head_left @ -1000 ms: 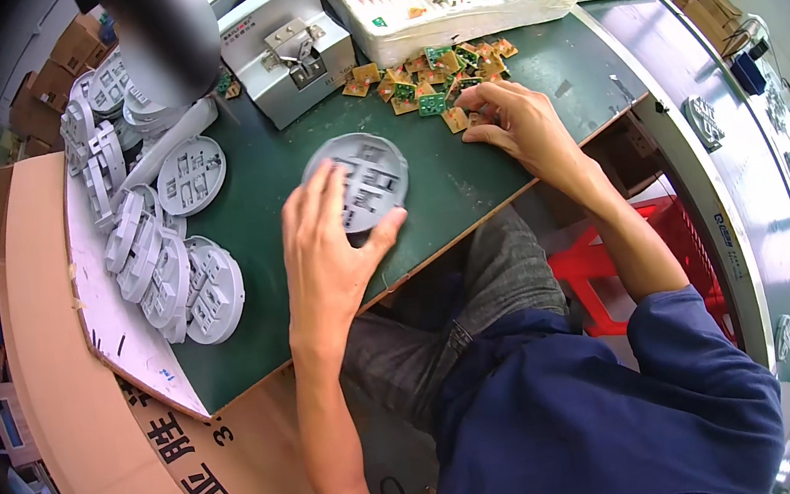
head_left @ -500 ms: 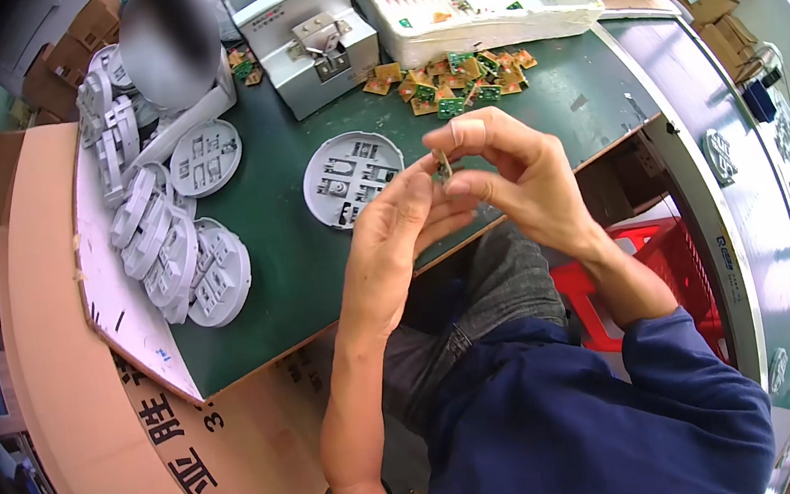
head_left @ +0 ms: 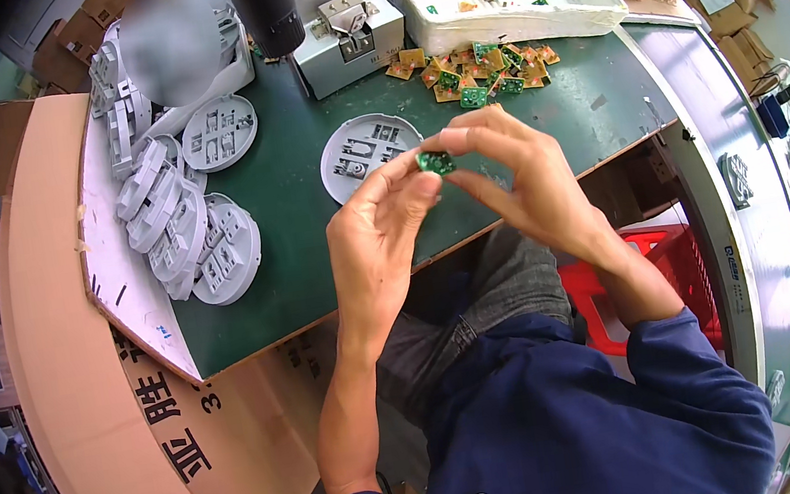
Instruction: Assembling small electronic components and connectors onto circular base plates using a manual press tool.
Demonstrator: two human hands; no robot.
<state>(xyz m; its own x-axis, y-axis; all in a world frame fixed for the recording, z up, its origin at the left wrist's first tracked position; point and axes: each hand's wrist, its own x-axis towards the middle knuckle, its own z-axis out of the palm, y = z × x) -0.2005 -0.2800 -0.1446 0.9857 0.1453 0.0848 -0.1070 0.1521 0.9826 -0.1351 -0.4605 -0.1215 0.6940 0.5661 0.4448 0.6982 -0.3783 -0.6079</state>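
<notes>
above green table (head_left: 290, 221): left hand (head_left: 379, 239), right hand (head_left: 527, 178) fingers pinching small green board (head_left: 436, 161); foam tray (head_left: 525, 21) holds bits

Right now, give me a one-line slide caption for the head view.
Both hands, left hand and right hand, pinch a small green circuit board above a grey round plastic base on the green workbench.

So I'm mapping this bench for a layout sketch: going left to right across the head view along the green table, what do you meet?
Stack of grey round plastic bases → single grey round base lying flat → small green circuit board pinched between left hand and right hand → pile of small circuit boards.
</notes>
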